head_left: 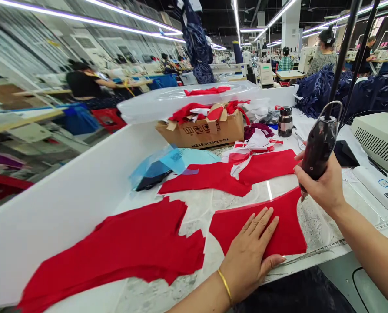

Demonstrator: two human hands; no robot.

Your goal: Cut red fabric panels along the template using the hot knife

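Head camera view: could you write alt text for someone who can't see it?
The left hand presses red fabric flat on a worktable while the right hand holds a dark corded tool. Behind are a cardboard box and seated workers.

Around you stretches a workshop floor — long tube lights (83, 19) overhead, a pale column (290, 28) ahead, wooden-topped sewing tables (290, 74) beyond, a red stool (111, 119) at left — all under a dark ceiling (226, 8)

White worktable (327, 217), red fabric pieces (122, 248), cardboard box (203, 134)
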